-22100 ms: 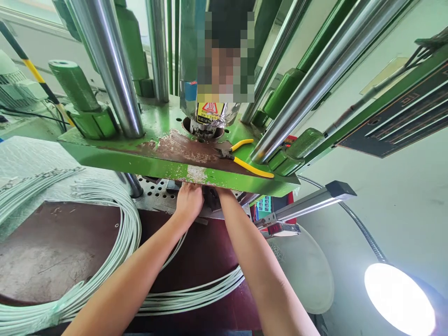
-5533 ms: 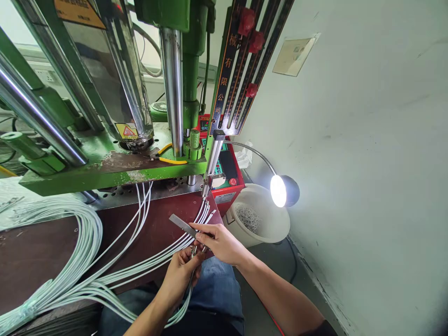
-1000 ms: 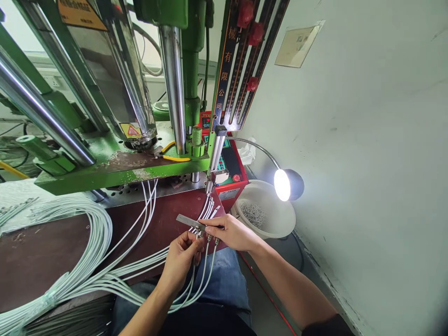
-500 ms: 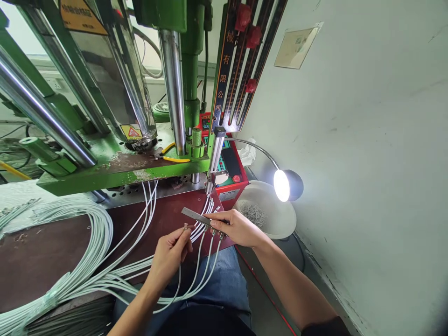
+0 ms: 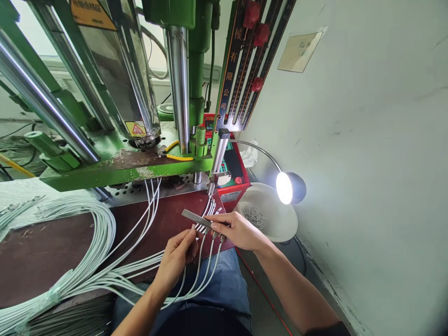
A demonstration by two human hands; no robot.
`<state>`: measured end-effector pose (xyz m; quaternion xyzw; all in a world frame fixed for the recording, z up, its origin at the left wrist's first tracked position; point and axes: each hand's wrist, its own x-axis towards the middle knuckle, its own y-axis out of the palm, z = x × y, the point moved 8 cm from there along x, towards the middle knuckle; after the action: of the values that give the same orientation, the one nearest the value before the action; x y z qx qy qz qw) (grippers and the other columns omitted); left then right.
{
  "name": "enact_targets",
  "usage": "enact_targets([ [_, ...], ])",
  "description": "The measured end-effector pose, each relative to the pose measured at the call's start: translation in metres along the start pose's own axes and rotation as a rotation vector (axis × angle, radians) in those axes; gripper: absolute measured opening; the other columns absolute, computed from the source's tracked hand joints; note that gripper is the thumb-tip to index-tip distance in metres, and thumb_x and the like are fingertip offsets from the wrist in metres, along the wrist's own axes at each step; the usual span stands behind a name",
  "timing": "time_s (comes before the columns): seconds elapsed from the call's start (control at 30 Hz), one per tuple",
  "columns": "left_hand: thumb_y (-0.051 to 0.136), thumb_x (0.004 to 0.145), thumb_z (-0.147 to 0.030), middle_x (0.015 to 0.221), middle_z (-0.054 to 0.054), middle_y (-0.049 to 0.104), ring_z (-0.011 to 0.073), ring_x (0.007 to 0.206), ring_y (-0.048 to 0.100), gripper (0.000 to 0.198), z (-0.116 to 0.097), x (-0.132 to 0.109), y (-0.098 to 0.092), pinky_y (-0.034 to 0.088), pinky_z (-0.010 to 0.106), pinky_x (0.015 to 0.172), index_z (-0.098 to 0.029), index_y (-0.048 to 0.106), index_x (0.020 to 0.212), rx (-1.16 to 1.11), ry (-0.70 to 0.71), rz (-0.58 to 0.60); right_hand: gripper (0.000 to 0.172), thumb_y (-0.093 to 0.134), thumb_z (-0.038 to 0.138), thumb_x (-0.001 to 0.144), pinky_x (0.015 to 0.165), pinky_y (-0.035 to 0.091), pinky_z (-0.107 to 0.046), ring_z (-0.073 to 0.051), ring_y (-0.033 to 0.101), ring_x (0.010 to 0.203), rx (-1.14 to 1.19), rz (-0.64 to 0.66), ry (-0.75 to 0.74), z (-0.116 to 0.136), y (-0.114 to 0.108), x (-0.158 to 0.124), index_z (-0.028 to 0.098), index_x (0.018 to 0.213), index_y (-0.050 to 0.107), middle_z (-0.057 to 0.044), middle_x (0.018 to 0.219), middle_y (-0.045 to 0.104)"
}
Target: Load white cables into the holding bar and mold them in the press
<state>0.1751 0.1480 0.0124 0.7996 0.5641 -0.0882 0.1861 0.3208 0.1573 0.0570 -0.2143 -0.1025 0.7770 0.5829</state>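
Observation:
My left hand (image 5: 178, 254) pinches the end of a white cable, whose small connector shows at the fingertips beside the metal bar. My right hand (image 5: 241, 229) grips a flat grey metal bar (image 5: 192, 215) that points to the left. Several white cables with metal connectors (image 5: 214, 234) hang from the bar below my right fingers. Behind the bar, more cable ends (image 5: 211, 205) lie on the dark red board (image 5: 171, 210). My right palm and curled fingers are partly hidden.
A green machine (image 5: 140, 175) stands over the board, with yellow-handled pliers (image 5: 178, 157) on it. A large bundle of white cables (image 5: 101, 224) lies left. At the right are a lit lamp (image 5: 284, 187), a red control box (image 5: 233, 191) and a white basin (image 5: 285, 219).
My left hand has moved right and slightly up, bringing the pinched cable end closer to the bar. My right hand still holds the bar. The whole view has shifted slightly.

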Motion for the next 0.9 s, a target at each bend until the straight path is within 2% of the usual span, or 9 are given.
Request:
enact_targets([
  [0.17, 0.058, 0.077, -0.047, 0.045, -0.006, 0.041, 0.0071, 0.043, 0.027, 0.033, -0.002, 0.000, -0.003, 0.017, 0.022, 0.042, -0.017, 0.060, 0.063, 0.011, 0.001, -0.020, 0.040, 0.054, 0.030, 0.089, 0.055, 0.034, -0.020, -0.009, 0.042, 0.058, -0.038, 0.019, 0.011, -0.001, 0.003, 0.002, 0.017, 0.123, 0.069, 0.001, 0.069, 0.061],
  [0.37, 0.053, 0.078, -0.046, 0.041, -0.004, 0.040, 0.0074, 0.041, 0.028, 0.043, -0.005, 0.001, -0.002, 0.018, 0.023, 0.042, -0.019, 0.048, 0.045, 0.088, 0.002, 0.004, 0.041, 0.054, 0.032, 0.090, 0.056, 0.034, -0.020, -0.008, 0.042, 0.059, -0.049, 0.031, -0.003, 0.003, 0.005, 0.003, 0.016, 0.125, 0.067, 0.001, 0.070, 0.059],
  [0.53, 0.052, 0.079, -0.048, 0.039, -0.003, 0.040, 0.0077, 0.040, 0.028, 0.047, -0.007, 0.001, 0.000, 0.018, 0.024, 0.041, -0.019, 0.048, 0.042, 0.167, 0.005, 0.037, 0.042, 0.054, 0.032, 0.091, 0.051, 0.031, -0.019, -0.007, 0.035, 0.055, -0.111, 0.021, -0.007, 0.006, 0.005, 0.003, 0.016, 0.127, 0.066, 0.002, 0.065, 0.056],
  [0.73, 0.055, 0.078, -0.054, 0.039, -0.002, 0.041, 0.0082, 0.038, 0.028, 0.048, -0.012, 0.001, 0.000, 0.015, 0.024, 0.039, -0.020, 0.051, 0.043, 0.176, -0.023, 0.059, 0.041, 0.053, 0.031, 0.092, 0.059, 0.039, -0.020, -0.011, 0.047, 0.066, -0.124, 0.027, -0.079, 0.010, 0.006, 0.005, 0.015, 0.127, 0.066, -0.002, 0.080, 0.067],
  [0.9, 0.055, 0.078, -0.054, 0.038, -0.003, 0.040, 0.0077, 0.038, 0.026, 0.049, -0.013, 0.001, 0.003, 0.015, 0.024, 0.039, -0.020, 0.052, 0.044, 0.162, -0.044, 0.118, 0.042, 0.053, 0.037, 0.092, 0.059, 0.039, -0.021, -0.009, 0.044, 0.061, -0.087, 0.089, -0.103, 0.008, 0.004, 0.007, 0.017, 0.126, 0.066, 0.001, 0.077, 0.065],
])
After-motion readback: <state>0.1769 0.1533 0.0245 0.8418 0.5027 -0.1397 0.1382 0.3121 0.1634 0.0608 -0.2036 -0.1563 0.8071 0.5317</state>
